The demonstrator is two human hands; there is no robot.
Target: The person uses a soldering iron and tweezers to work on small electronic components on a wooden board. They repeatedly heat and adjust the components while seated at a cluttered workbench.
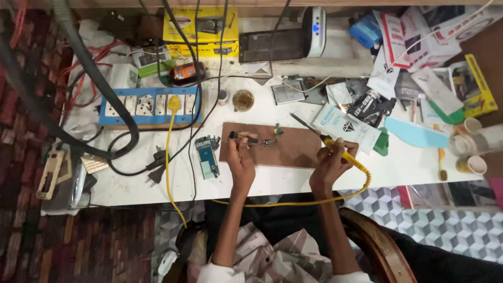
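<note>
My left hand (pixel 240 157) grips a dark, thin tool (pixel 244 138) whose tip points at a small metal part (pixel 270 142) on a brown wooden board (pixel 293 154). A tiny green component (pixel 278 130) lies just beyond that part. My right hand (pixel 331 160) holds a yellow-handled soldering iron (pixel 335 145), its dark tip raised toward the upper left, away from the board. Its yellow cord (pixel 293 202) loops down off the table edge and back left.
A blue circuit board (pixel 208 155) lies left of the wooden board. A blue-and-white power strip (pixel 152 106) with a yellow plug sits further left, among black cables (pixel 126 152). Packets, tubes, tape rolls and tools crowd the right side (pixel 429 94). A small round tin (pixel 243 99) stands behind.
</note>
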